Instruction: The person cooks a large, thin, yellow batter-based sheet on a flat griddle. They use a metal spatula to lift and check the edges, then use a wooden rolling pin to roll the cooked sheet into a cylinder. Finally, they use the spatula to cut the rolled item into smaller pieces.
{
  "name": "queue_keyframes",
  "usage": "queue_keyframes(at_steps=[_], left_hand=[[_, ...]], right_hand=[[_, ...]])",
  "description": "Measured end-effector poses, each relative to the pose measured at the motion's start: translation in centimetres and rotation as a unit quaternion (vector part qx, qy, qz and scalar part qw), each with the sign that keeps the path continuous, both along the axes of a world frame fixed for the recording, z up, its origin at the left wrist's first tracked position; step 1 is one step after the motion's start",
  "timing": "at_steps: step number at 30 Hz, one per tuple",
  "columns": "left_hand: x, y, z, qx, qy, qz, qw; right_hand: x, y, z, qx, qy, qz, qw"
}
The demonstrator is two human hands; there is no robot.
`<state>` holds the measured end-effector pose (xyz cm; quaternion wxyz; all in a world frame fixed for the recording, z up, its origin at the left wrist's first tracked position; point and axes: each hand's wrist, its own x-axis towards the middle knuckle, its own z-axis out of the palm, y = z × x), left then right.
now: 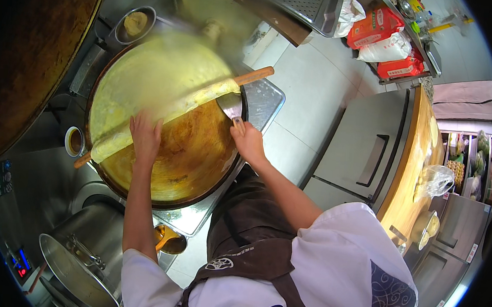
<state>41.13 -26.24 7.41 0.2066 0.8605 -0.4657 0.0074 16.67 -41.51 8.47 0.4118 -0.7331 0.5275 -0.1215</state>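
Observation:
A large round griddle (189,161) holds a pale yellow, very wide flatbread (150,63), its far part blurred by steam. The near edge of the flatbread is wrapped around a long wooden rolling pin (256,75), which lies slantwise across the griddle with both ends sticking out. My left hand (145,136) rests against the wrapped edge, fingers stretched out and a little apart, the tips partly lost in steam. By its handle, my right hand (249,142) grips a metal scraper (230,104) whose blade is under or against the roll's right end.
A raised round griddle lid (33,45) stands at the left. A bowl with dough (135,24) sits behind the griddle, and a small cup (74,141) beside it. A big steel pot (82,250) is at lower left. A wooden counter (404,185) runs along the right.

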Motion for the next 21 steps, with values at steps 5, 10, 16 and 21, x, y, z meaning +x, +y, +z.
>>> queue_keyframes(at_steps=[5, 10, 16, 21], left_hand=[[0.4, 0.0, -0.6, -0.004, -0.007, 0.001, 1.0], [0.2, -0.4, -0.3, 0.004, 0.005, -0.005, 1.0], [0.5, -1.2, 0.0, 0.026, 0.007, 0.001, 1.0], [0.9, -1.3, 0.6, 0.016, 0.029, 0.011, 0.999]], right_hand=[[0.4, -0.6, 1.6, -0.002, -0.005, 0.013, 1.0], [-0.8, -0.3, 2.2, 0.043, 0.006, 0.008, 0.999], [2.8, -2.6, 2.0, 0.022, 0.0, -0.011, 1.0], [0.4, -1.8, 1.4, 0.048, 0.012, 0.025, 0.998]])
